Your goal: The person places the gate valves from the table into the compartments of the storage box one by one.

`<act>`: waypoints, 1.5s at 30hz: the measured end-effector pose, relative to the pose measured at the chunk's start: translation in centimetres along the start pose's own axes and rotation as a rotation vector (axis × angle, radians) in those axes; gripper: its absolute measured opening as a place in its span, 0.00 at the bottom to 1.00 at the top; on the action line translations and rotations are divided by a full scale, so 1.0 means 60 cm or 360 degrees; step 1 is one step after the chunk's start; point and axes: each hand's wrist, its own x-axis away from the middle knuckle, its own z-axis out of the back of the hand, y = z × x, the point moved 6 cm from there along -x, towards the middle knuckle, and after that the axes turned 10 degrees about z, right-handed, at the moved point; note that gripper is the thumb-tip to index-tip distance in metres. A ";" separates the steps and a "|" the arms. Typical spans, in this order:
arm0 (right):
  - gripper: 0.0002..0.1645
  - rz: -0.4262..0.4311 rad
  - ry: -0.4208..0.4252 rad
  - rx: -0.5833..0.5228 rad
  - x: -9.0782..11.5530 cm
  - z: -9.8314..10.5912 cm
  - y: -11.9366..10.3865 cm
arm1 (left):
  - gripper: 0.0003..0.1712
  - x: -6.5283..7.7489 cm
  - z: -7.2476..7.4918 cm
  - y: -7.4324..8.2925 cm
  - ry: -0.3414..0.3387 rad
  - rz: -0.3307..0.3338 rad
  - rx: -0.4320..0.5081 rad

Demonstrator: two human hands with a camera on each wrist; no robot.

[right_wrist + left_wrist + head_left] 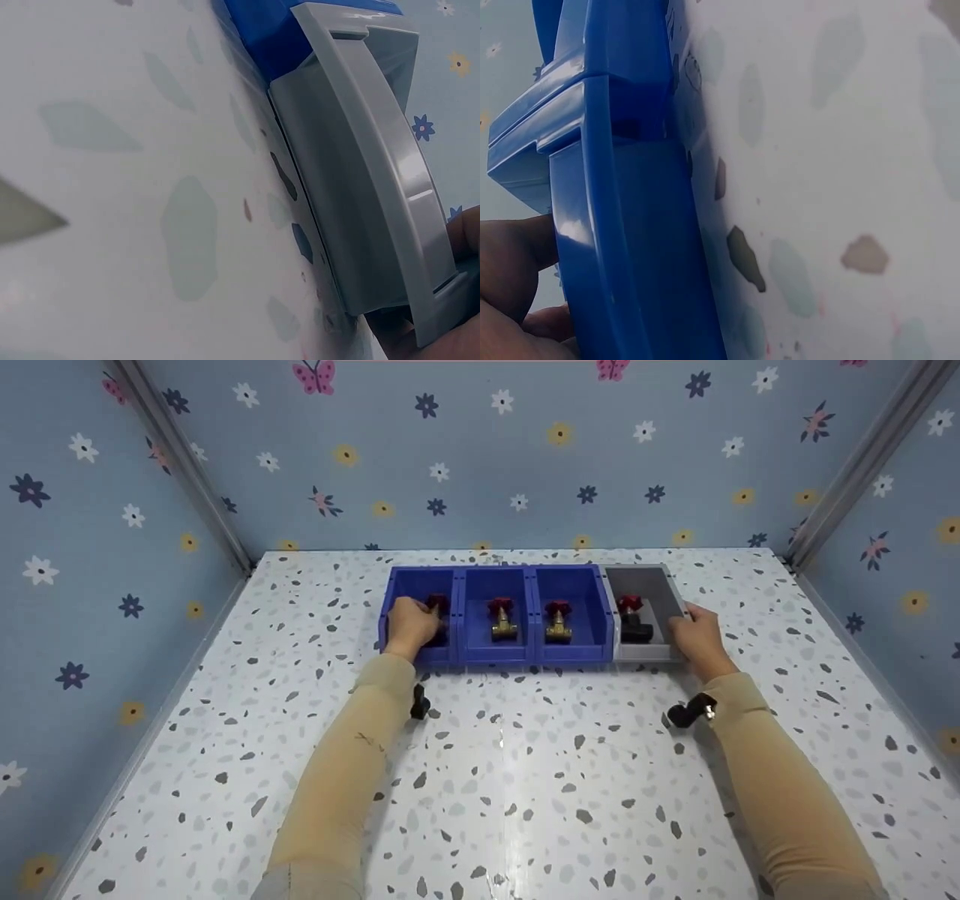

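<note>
Three blue bins stand side by side with a grey bin [651, 653] at their right end. My left hand [411, 626] grips the leftmost blue bin [437, 655] at its left side; in the left wrist view its fingers [510, 251] are against the bin wall. At the other end, my right hand [701, 639] holds the grey bin's right wall. Inside the leftmost bin, a valve with a red handwheel [437, 601] is partly hidden by my left hand. Brass valves with red handwheels lie in the middle bin [503, 628] and the third bin [558, 628]. A black-bodied valve [636, 628] lies in the grey bin.
The bins are on a white speckled table [517, 780], toward its back edge. Blue flowered panels [480, 457] rise behind and at both sides, with metal posts [191, 465] at the back corners. Black wrist cameras [691, 710] hang under both sleeves.
</note>
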 end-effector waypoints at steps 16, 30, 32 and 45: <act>0.37 -0.0042 0.0016 0.0016 0.000 0.002 0.001 | 0.19 0.005 0.000 -0.002 0.0007 -0.0033 -0.0023; 0.38 -0.0025 -0.0044 -0.0027 0.006 -0.003 -0.002 | 0.24 0.011 0.004 -0.004 0.0044 -0.0075 -0.0072; 0.39 -0.0025 -0.0046 -0.0022 0.006 -0.003 -0.002 | 0.23 0.011 0.004 -0.004 0.0043 -0.0077 -0.0079; 0.38 -0.0033 -0.0049 -0.0010 0.001 -0.002 0.001 | 0.15 0.014 0.004 -0.001 -0.0039 -0.0084 -0.0118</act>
